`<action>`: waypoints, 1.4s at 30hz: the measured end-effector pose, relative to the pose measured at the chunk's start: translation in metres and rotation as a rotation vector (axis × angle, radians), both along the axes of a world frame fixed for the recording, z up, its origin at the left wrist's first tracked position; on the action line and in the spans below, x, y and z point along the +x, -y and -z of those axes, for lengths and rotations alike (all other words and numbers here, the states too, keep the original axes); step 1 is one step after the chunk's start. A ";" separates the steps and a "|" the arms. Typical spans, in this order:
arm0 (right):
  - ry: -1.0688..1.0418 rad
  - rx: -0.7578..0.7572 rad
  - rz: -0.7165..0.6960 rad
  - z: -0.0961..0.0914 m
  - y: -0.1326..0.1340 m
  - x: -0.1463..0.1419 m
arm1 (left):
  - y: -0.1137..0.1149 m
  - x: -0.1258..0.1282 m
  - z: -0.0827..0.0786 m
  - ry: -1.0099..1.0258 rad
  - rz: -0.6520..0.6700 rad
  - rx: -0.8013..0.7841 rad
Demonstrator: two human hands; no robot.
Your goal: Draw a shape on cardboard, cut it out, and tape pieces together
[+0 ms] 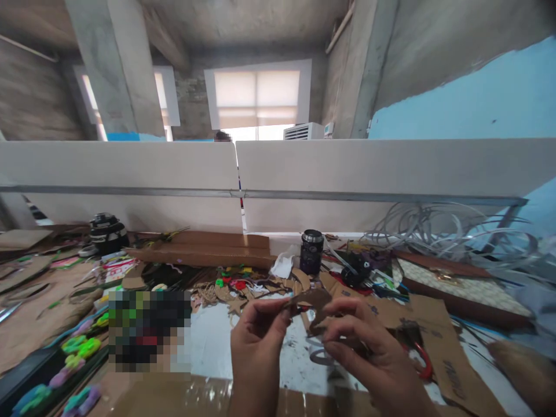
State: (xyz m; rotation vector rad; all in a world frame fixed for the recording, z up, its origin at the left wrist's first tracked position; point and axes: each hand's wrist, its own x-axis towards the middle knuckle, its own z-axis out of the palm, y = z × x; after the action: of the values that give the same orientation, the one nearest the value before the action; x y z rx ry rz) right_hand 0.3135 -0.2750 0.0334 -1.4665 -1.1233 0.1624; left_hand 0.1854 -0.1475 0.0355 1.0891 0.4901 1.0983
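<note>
A small curved piece of brown cardboard (316, 299) is held up over the middle of the table. My left hand (262, 341) pinches its left end between thumb and fingertips. At the right end, the bent fingers of my right hand (369, 346) close on the cardboard, though the exact contact is partly hidden. Below the hands, a grey ring-shaped roll (320, 357) lies on the white work surface (212, 333), partly covered by my right hand. Scissors with a red handle (425, 364) lie to the right of that hand.
Beyond my hands are cardboard scraps (299, 280), a dark open-topped bottle (311, 252) and crumpled white tissue (283, 264). A patterned handbag (456, 286) and coiled clear tubing (434, 229) sit at the right. Colourful fuzzy flowers (80, 347) lie left. White partition panels (347, 165) stand behind.
</note>
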 end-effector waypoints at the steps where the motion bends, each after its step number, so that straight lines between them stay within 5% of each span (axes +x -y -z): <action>1: -0.008 0.007 -0.004 -0.007 0.001 -0.002 | 0.004 0.002 -0.003 0.000 0.026 0.000; 7: -0.149 -0.051 -0.106 -0.043 -0.003 0.002 | 0.000 0.017 -0.014 -0.010 0.140 0.035; 18: 0.008 -0.009 -0.084 -0.060 -0.029 0.030 | -0.005 0.042 -0.038 0.046 0.154 -0.007; 28: -0.081 0.034 -0.065 -0.035 -0.052 0.038 | -0.021 0.054 -0.030 0.029 0.126 0.083; 42: -0.228 0.058 -0.088 -0.025 -0.058 0.038 | -0.027 0.059 -0.022 0.036 0.145 0.058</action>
State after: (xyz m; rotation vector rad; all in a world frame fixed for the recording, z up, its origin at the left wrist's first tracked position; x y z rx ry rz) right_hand 0.3517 -0.2173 0.0588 -1.3114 -0.9986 0.3471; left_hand 0.2444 -0.1204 0.0574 1.1360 0.3465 1.0078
